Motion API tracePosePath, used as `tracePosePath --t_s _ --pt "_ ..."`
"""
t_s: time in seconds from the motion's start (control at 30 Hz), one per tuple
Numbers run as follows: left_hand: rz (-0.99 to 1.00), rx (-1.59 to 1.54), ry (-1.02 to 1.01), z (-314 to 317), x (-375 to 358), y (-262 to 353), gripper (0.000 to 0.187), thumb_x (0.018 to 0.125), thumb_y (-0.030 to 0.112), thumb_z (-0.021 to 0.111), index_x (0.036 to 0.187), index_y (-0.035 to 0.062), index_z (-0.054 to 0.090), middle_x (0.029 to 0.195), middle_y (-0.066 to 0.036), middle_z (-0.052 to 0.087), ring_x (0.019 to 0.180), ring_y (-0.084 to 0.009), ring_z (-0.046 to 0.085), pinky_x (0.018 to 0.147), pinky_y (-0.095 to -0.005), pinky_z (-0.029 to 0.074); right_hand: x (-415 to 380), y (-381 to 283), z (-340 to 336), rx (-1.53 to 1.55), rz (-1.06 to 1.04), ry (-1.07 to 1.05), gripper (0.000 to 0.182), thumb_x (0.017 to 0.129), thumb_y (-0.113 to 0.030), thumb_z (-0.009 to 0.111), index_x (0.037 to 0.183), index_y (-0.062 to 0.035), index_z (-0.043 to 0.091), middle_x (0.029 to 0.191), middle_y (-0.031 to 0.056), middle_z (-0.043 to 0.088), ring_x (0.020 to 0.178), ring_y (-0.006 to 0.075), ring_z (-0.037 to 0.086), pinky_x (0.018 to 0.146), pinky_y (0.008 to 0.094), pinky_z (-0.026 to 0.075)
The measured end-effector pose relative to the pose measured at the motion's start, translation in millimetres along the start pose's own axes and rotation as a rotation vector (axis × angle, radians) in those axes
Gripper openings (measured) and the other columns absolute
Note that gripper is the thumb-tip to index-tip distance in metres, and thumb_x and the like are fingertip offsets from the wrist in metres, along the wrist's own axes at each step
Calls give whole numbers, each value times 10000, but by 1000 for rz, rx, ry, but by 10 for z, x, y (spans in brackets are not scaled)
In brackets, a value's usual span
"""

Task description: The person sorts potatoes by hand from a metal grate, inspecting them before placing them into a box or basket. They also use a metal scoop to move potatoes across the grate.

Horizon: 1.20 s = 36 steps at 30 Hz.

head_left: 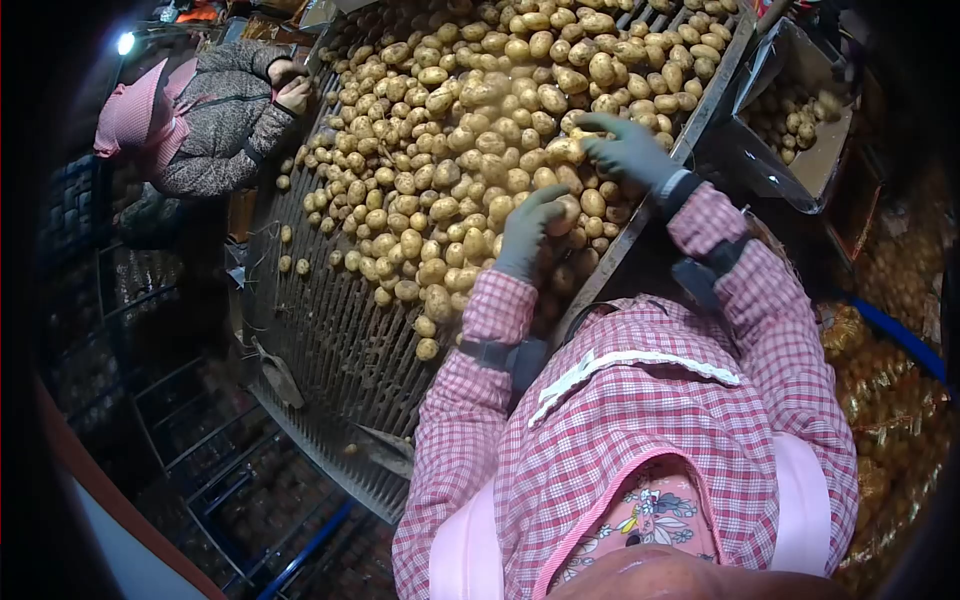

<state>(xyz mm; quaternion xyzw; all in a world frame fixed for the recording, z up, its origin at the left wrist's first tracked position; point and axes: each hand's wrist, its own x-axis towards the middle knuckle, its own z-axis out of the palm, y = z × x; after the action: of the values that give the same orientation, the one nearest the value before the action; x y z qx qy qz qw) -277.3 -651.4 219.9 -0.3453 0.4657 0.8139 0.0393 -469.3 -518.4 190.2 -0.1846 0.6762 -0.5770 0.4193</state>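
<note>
Many yellow potatoes [430,185] lie spread over a slatted metal sorting table [330,330]. My left hand [525,235], in a grey-green glove, is curled at the near side of the pile around a reddish potato [564,214]. My right hand [632,152], gloved alike, reaches over the potatoes near the table's right rim [690,130]. Its fingers are stretched and apart, with the tips beside a yellow potato [566,150]. Nothing shows inside the right palm.
Across the table stands a co-worker [200,120] in a pink cap, hands at the far edge. A box [800,170] at the right holds potatoes. Filled mesh sacks [890,430] lie at the lower right. Blue metal rails [310,550] run below the table's left end.
</note>
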Motion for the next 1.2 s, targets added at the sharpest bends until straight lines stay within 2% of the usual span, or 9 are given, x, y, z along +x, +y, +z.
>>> tracePosePath --t_s 0.1,0.17,0.3,0.37,0.57,0.83,0.97,1.07,1.2 --pt "-66 -264 107 -63 -150 31 306 916 221 627 1172 67 692 1040 -61 698 919 -198 664 782 -382 589 360 391 377 -818 -361 124 555 852 -302 680 1378 -147 595 1218 124 692 1046 285 690 897 400 544" --pt "-77 -321 175 -152 -246 22 314 927 213 627 1190 52 683 1078 -63 698 949 -193 665 811 -374 586 447 192 372 -870 -142 30 602 804 -311 698 1375 -150 599 1294 173 655 1130 340 656 983 407 509" --pt "167 -310 162 -438 -300 -25 348 967 153 590 1286 22 639 1237 -88 667 1110 -188 640 942 -349 555 711 439 337 -43 -194 -222 458 852 -258 733 1233 -12 673 1096 115 720 965 203 685 855 320 542" --pt "154 -492 166 -519 -299 20 380 983 139 575 1344 22 603 1294 -96 640 1167 -200 624 992 -350 538 232 160 586 471 100 -325 444 894 -245 724 1259 -2 652 1052 72 708 940 179 669 835 297 538" --pt "365 -204 157 -353 -336 25 464 1050 194 504 1483 35 456 1430 -118 548 1261 -222 572 1052 -356 495 -308 48 881 486 187 -433 412 899 -248 749 1230 -32 632 1040 36 645 899 99 615 799 247 544" --pt "71 -265 31 -147 -532 26 642 1012 484 561 1530 169 351 1463 -134 488 1272 -318 551 1053 -459 486 -680 -6 791 690 321 -556 322 944 -248 705 1208 -72 646 1058 37 681 936 134 641 843 286 547" --pt "627 793 -31 -237 -570 48 638 1020 413 574 1520 76 366 1459 -148 497 1323 -271 502 1106 -384 426 -855 151 872 972 408 -497 329 974 -283 661 1230 -77 641 1101 52 704 1015 183 662 828 275 539" --pt "446 548 -221 -320 -601 152 583 1044 348 546 1515 37 399 1492 -173 472 1394 -274 435 1159 -362 355 -778 446 792 964 312 -565 361 950 -281 682 1239 -71 630 1076 66 711 925 193 686 775 336 575" --pt "623 792 9 -170 -511 -241 519 1055 290 531 1503 40 453 1531 -191 442 1440 -302 396 1194 -376 304 -969 466 739 1024 233 -394 397 931 -249 691 1254 -33 612 1046 91 717 855 192 699 721 354 585"
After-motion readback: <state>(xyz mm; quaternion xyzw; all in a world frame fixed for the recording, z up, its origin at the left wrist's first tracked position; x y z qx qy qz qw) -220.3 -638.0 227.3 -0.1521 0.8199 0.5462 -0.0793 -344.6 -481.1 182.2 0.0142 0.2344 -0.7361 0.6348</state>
